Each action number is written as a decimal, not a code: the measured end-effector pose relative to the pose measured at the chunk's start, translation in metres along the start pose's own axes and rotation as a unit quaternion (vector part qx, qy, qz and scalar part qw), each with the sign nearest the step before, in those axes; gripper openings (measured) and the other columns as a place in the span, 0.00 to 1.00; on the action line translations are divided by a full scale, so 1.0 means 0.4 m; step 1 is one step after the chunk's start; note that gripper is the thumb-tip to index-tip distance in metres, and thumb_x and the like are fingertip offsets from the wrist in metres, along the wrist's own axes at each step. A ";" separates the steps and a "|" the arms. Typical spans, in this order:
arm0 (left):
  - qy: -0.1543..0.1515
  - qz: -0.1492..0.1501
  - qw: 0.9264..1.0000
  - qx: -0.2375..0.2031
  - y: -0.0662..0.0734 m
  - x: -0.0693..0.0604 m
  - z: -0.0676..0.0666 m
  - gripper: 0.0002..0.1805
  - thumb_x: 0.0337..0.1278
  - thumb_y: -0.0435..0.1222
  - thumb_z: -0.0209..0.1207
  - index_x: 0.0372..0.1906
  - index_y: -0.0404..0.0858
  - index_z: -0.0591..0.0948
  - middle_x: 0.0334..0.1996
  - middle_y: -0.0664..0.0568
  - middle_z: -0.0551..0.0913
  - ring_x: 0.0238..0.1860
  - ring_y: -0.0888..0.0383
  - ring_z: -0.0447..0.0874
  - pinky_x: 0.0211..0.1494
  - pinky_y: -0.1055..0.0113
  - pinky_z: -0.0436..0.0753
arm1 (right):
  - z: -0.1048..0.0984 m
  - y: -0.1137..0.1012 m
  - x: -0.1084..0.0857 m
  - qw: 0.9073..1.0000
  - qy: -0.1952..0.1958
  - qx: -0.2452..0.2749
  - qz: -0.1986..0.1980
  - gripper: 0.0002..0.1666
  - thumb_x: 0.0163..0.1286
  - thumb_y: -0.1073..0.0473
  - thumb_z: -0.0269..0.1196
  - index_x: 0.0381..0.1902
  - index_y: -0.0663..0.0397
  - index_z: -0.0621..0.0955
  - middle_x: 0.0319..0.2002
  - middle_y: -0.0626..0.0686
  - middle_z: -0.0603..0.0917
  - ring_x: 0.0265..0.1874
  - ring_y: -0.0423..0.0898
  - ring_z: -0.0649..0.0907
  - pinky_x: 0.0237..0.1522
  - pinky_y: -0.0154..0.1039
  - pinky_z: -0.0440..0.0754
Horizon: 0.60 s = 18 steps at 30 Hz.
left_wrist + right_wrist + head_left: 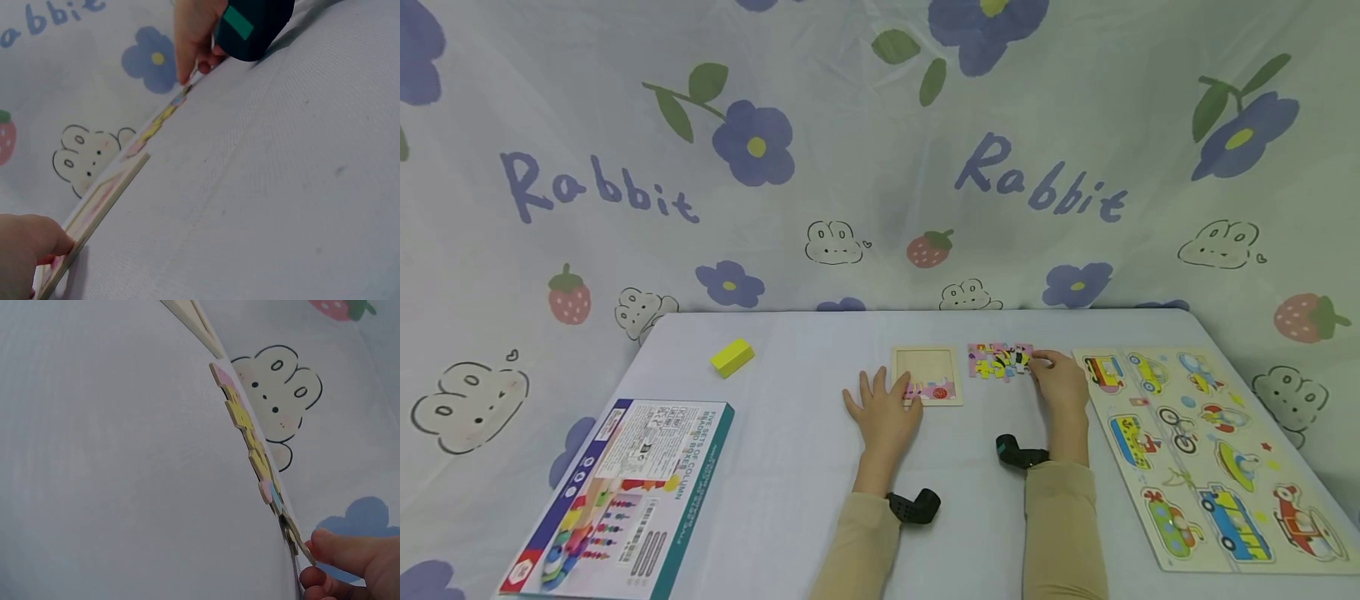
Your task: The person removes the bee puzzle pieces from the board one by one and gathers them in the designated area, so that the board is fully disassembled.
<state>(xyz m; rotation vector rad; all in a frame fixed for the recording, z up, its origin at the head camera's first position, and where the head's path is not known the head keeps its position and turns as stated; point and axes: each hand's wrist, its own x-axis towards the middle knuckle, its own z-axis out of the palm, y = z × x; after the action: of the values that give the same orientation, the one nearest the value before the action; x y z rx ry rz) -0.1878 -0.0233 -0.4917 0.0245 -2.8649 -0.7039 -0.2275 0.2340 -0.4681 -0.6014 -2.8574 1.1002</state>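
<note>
Box (617,492) first, far left on the bench (790,467), lying flat with its printed side up and a teal edge on the right. A bit past its top corner there's a yellow block (732,357), just sitting there at a slant.

Next up, the hands. Left hand (883,412) has its fingers spread out, thumb side on the near-left part of a small wooden frame (957,375). It's touching it rather than gripping it. The frame lies flat, with a pink strip (936,390) along its near side and bare wood above that.

Just right of the frame, well apart from the box, is a patch of puzzle pieces (996,363), mostly pink and yellow. Right hand (1062,383) is at their right end, thumb and fingers nearly together, pinching one piece (302,542) that's tilted up off the bench.

Last, far right: a big vehicle board (1206,467), lying flat, bus and bike included.
</note>
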 end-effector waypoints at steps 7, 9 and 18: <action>0.004 0.002 1.000 -0.001 0.000 -0.002 -0.001 0.23 0.53 0.46 0.56 0.57 0.50 0.78 0.63 0.42 0.66 0.68 0.36 0.49 0.63 0.33 0.39 | -0.002 -0.007 -0.003 1.000 0.012 0.011 0.013 0.24 0.70 0.52 0.48 0.60 0.56 0.72 0.51 0.65 0.77 0.47 0.60 0.76 0.43 0.54 0.73; 0.004 0.002 1.000 -0.001 0.000 -0.002 -0.002 0.23 0.53 0.46 0.56 0.57 0.50 0.78 0.63 0.42 0.66 0.68 0.35 0.49 0.62 0.33 0.39 | -0.003 -0.011 -0.004 1.000 0.021 0.012 0.014 0.23 0.70 0.54 0.47 0.59 0.57 0.72 0.51 0.66 0.77 0.47 0.61 0.76 0.44 0.55 0.72; 0.003 0.005 1.000 -0.003 -0.001 -0.002 -0.003 0.24 0.53 0.46 0.57 0.57 0.49 0.77 0.64 0.42 0.66 0.68 0.36 0.49 0.63 0.33 0.39 | 0.002 -0.036 -0.006 0.998 0.035 0.052 -0.004 0.20 0.70 0.59 0.47 0.57 0.57 0.75 0.35 0.62 0.80 0.23 0.49 0.78 0.25 0.40 0.73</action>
<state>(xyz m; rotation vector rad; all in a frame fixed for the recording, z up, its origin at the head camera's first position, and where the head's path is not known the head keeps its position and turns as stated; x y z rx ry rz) -0.1867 -0.0240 -0.4911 0.0130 -2.8545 -0.7096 -0.2303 0.2232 -0.4590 -0.6084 -2.7208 1.1935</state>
